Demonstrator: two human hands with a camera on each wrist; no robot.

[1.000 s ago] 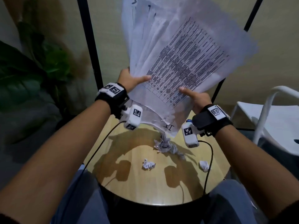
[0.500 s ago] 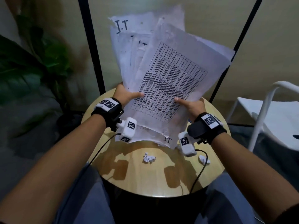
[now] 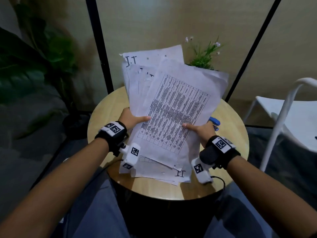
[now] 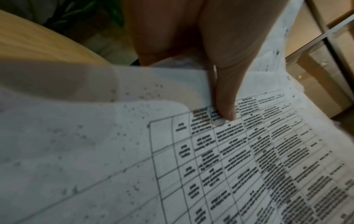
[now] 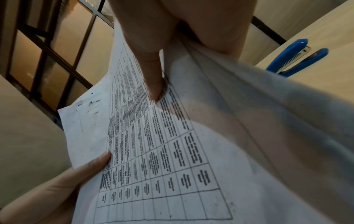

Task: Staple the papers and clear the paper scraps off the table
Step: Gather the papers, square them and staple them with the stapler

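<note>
A loose, fanned stack of printed papers (image 3: 173,107) with a table on the top sheet lies low over the round wooden table (image 3: 109,107). My left hand (image 3: 132,118) pinches its left edge, thumb on top (image 4: 226,109). At the right edge my right hand (image 3: 197,128) pinches the same stack, thumb pressed on the print (image 5: 155,84). A blue stapler (image 3: 215,123) lies on the table just behind the right hand, clearer in the right wrist view (image 5: 295,59). The paper scraps are hidden under the sheets.
A small potted plant with pale flowers (image 3: 204,55) stands at the table's far side behind the papers. A white chair (image 3: 288,117) is at the right, and large dark leaves (image 3: 29,66) at the left. Black frame posts rise behind the table.
Both hands have brought the paper stack down from upright in front of the camera to low over the table. It now covers the crumpled scraps that showed earlier.
</note>
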